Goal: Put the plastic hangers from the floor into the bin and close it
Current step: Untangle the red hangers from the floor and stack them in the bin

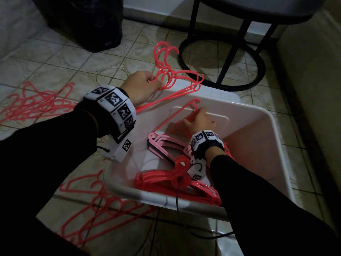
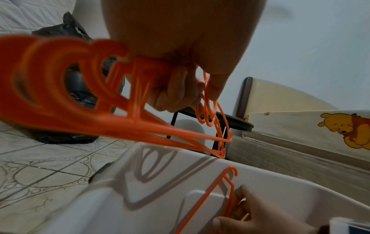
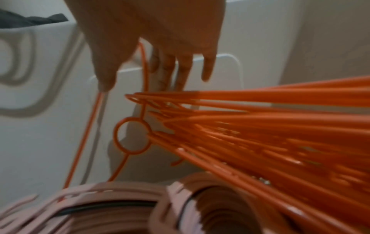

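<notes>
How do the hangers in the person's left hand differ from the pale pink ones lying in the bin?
The coral hangers are thin-rodded and bright; the pale pink hangers are flatter, broader and duller. The left hand holds the coral hangers up over the white bin's far rim; the pale pink hangers lie stacked on its floor. Both are bunched plastic hangers.

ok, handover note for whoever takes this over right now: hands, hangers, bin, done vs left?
Left hand: grips a bunch of hangers over the bin's far-left rim.
Right hand: inside the bin, fingers straight, touching a thin hanger leaning on the far wall.
Done: several stacks of hangers already in the bin.
Left: drop the held bunch, collect the piles on the floor, close the bin. No lid clearly in view.
</notes>
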Demonstrator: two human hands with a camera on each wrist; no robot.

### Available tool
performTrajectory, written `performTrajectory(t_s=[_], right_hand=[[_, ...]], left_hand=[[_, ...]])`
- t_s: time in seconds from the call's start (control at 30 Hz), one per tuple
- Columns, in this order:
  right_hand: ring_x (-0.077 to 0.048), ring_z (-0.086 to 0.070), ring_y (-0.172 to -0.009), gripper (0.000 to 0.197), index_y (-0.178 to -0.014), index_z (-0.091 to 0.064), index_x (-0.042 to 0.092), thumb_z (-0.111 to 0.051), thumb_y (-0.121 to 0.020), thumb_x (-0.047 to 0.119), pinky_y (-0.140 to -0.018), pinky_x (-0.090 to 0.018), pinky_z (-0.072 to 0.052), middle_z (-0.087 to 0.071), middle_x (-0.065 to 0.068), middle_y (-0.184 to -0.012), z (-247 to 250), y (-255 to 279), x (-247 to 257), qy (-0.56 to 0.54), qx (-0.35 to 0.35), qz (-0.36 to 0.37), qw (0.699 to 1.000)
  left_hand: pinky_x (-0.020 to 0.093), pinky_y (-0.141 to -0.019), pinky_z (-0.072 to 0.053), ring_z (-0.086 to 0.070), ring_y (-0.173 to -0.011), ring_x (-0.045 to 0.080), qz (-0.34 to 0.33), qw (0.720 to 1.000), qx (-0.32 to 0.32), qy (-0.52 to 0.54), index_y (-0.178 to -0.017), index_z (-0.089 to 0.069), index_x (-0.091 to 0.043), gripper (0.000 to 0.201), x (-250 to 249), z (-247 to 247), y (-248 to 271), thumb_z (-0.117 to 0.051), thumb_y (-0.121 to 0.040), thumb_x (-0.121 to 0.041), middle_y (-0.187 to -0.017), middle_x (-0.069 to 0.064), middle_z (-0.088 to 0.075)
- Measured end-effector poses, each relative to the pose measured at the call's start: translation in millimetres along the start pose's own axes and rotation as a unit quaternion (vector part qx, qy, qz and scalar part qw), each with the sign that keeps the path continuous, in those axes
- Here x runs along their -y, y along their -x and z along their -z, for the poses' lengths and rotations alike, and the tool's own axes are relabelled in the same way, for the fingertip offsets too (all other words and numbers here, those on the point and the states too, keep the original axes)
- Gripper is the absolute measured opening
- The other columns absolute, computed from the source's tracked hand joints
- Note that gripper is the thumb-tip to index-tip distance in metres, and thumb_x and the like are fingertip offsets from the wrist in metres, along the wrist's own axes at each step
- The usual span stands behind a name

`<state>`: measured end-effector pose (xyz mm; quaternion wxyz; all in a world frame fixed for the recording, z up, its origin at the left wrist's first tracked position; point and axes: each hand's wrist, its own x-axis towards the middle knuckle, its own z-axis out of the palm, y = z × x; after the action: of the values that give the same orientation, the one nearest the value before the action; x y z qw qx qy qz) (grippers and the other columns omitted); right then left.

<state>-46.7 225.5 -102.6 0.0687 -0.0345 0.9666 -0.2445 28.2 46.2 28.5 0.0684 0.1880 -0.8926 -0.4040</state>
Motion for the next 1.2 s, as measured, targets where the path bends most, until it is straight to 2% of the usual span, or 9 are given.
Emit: performTrajectory(t_s=[0.2, 0.37, 0.5, 0.6, 0.73, 0.83, 0.97, 1.1, 1.2], right_hand=[[-0.037, -0.061, -0.102, 0.055, -0.115, -0.037, 0.006, -0.073, -0.077, 0.026, -0.087, -0.046, -0.046, -0.065, -0.016, -0.106, -0.1, -1.2, 4.6, 0.003, 0.001, 0.007, 1.0], [-0.033, -0.063, -0.099, 0.053, -0.112, -0.038, 0.009, -0.073, -0.076, 0.026, -0.095, -0.045, -0.035, -0.067, -0.011, -0.102, 0.2, -0.1, -0.1, -0.014, 0.004, 0.02, 1.0], [-0.036, -0.063, -0.09, 0.052, -0.11, -0.038, 0.006, -0.072, -0.075, 0.025, -0.083, -0.046, -0.049, -0.066, -0.015, -0.097, 1.3, 1.9, 0.3, -0.057, 0.022, 0.038, 0.997], [-0.036, -0.063, -0.085, 0.056, -0.104, -0.039, 0.007, -0.076, -0.066, 0.022, -0.078, -0.048, -0.052, -0.064, -0.015, -0.092, 2.6, 4.0, 0.9, -0.118, 0.035, 0.041, 0.992], [-0.032, -0.063, -0.083, 0.068, -0.101, -0.04, 0.011, -0.069, -0.046, 0.036, -0.079, -0.046, -0.051, -0.064, -0.01, -0.088, 5.7, 9.7, 3.1, -0.177, 0.042, 0.013, 0.983], [-0.036, -0.06, -0.095, 0.061, -0.107, -0.041, 0.01, -0.078, -0.063, 0.029, -0.088, -0.045, -0.047, -0.062, -0.01, -0.097, 9.5, 8.8, 5.9, -0.129, 0.063, 0.003, 0.99], [-0.032, -0.06, -0.097, 0.051, -0.106, -0.042, 0.011, -0.076, -0.071, 0.028, -0.092, -0.047, -0.044, -0.056, -0.001, -0.089, 7.0, 4.1, 3.1, -0.099, 0.047, 0.016, 0.994], [-0.032, -0.061, -0.098, 0.038, -0.105, -0.043, 0.014, -0.06, -0.086, 0.042, -0.095, -0.045, -0.039, -0.066, -0.008, -0.1, -3.2, -3.6, 3.6, -0.074, 0.008, 0.012, 0.997], [-0.032, -0.061, -0.096, 0.033, -0.101, -0.05, 0.02, -0.045, -0.092, 0.051, -0.091, -0.044, -0.032, -0.067, -0.009, -0.099, -3.6, -9.1, 5.4, -0.011, -0.053, 0.019, 0.998]], left_hand=[[0.025, -0.052, -0.032, -0.042, -0.053, 0.007, -0.007, 1.0, 0.004, 0.002, -0.081, -0.06, -0.015, 0.024, 1.8, -3.4, -0.4, -0.059, -0.09, -0.037, -0.062, -0.006, -0.049], [0.023, -0.052, -0.031, -0.042, -0.055, 0.007, -0.014, 1.0, -0.001, -0.012, -0.081, -0.06, -0.014, 0.025, 4.6, -1.2, -0.2, -0.058, -0.091, -0.037, -0.063, -0.005, -0.048], [0.024, -0.052, -0.032, -0.041, -0.056, 0.008, -0.014, 1.0, -0.001, -0.018, -0.085, -0.062, -0.013, 0.026, 1.7, -1.7, -1.9, -0.058, -0.091, -0.038, -0.064, -0.005, -0.048], [0.025, -0.053, -0.031, -0.041, -0.057, 0.009, -0.014, 1.0, 0.0, -0.015, -0.084, -0.061, -0.013, 0.026, -0.4, -4.9, -2.4, -0.058, -0.091, -0.038, -0.064, -0.006, -0.047], [0.027, -0.053, -0.03, -0.041, -0.055, 0.009, -0.016, 1.0, 0.0, -0.013, -0.089, -0.064, -0.011, 0.028, -0.3, -6.2, -1.3, -0.058, -0.091, -0.038, -0.063, -0.006, -0.048], [0.026, -0.052, -0.031, -0.041, -0.055, 0.008, -0.021, 1.0, 0.0, -0.016, -0.092, -0.065, -0.009, 0.03, 0.7, -4.1, -0.6, -0.056, -0.092, -0.037, -0.064, -0.004, -0.048], [0.024, -0.052, -0.032, -0.042, -0.056, 0.008, -0.021, 1.0, -0.002, -0.015, -0.096, -0.065, -0.006, 0.032, 2.1, -2.4, -0.5, -0.056, -0.093, -0.036, -0.065, -0.004, -0.049], [0.025, -0.051, -0.031, -0.04, -0.054, 0.008, -0.02, 1.0, -0.002, -0.007, -0.094, -0.065, -0.005, 0.033, 1.5, -2.1, -1.1, -0.057, -0.092, -0.036, -0.063, -0.004, -0.047], [0.025, -0.051, -0.03, -0.04, -0.054, 0.008, -0.016, 1.0, -0.001, -0.005, -0.093, -0.065, -0.006, 0.031, 2.0, -1.5, -1.1, -0.058, -0.092, -0.037, -0.063, -0.005, -0.048]])
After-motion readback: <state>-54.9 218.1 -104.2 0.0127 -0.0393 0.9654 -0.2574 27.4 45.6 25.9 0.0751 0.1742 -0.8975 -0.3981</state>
